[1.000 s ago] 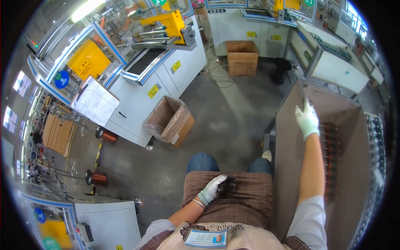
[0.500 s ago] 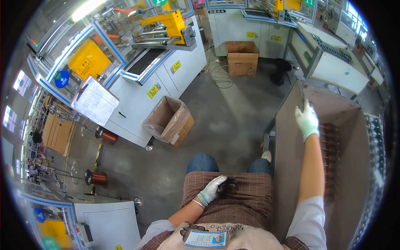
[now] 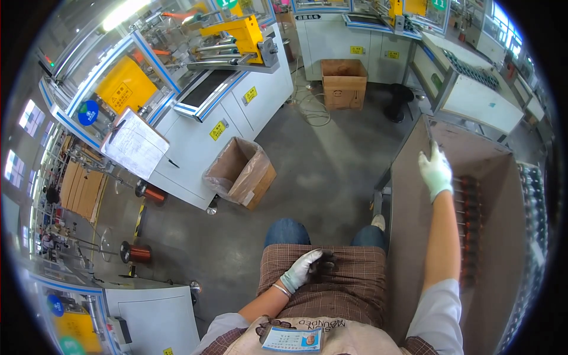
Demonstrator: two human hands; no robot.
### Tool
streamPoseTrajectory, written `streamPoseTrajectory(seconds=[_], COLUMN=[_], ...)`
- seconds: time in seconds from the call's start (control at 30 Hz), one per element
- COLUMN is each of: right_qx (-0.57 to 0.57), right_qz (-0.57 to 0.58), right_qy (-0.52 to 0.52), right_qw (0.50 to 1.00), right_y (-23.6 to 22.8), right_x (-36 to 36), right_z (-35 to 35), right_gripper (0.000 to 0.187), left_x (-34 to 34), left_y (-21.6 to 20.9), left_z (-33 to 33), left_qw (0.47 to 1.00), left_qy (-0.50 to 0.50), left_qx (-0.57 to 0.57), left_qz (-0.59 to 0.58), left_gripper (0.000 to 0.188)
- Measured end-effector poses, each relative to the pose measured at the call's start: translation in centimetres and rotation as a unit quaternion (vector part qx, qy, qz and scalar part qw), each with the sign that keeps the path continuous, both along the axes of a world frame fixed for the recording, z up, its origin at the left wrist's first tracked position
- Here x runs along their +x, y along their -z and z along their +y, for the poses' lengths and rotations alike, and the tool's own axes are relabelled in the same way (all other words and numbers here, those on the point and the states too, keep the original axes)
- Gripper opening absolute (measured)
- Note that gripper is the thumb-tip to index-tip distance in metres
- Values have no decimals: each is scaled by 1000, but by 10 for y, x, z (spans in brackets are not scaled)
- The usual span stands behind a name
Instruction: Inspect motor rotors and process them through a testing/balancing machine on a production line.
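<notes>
My left hand (image 3: 305, 269), in a pale glove with dark-stained fingers, lies against the brown checked apron (image 3: 349, 278) over my lap. Its fingers are loosely bent and apart, and nothing shows in them. My right arm is stretched forward. My right hand (image 3: 436, 170), also gloved, is at the far left corner of a large grey-brown bin (image 3: 408, 236), thumb spread from the fingers. No object shows in that hand, and whether its fingertips touch the bin wall is unclear. Inside the bin stands a row of copper-coloured wound parts (image 3: 470, 219), partly behind my right forearm.
Left ahead stands a white machine cabinet (image 3: 201, 142) with a clipboard (image 3: 135, 144) on it. A lined cardboard box (image 3: 260, 186) stands beside it; another carton (image 3: 343, 89) is farther off near a loose cable (image 3: 316, 112). A black stool-like spool (image 3: 399, 100) and white cart (image 3: 479, 100) stand beyond the bin.
</notes>
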State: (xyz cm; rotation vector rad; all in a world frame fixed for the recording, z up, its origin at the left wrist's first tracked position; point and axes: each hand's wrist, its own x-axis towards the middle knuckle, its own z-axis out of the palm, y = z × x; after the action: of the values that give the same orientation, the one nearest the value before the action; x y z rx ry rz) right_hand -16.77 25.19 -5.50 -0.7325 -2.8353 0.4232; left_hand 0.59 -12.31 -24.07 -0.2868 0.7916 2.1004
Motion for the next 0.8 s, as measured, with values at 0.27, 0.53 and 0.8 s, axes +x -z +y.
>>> streamPoseTrajectory(seconds=[0.27, 0.53, 0.8], right_qx=[-1, -4, -4], right_qz=[-4, -5, 2], right_qy=[0, 0, -2], right_qw=[1000, 1000, 1000], right_y=[1, 0, 1], right_x=[-1, 0, 0], right_z=[1, 0, 1], right_gripper=[62, 61, 61], left_x=[-1, -1, 0], left_y=[2, 2, 1], left_z=[-2, -1, -2], left_qw=[1000, 1000, 1000], left_qy=[11, 5, 7], left_qx=[7, 14, 14], left_qz=[-8, 12, -15], left_gripper=[39, 39, 39])
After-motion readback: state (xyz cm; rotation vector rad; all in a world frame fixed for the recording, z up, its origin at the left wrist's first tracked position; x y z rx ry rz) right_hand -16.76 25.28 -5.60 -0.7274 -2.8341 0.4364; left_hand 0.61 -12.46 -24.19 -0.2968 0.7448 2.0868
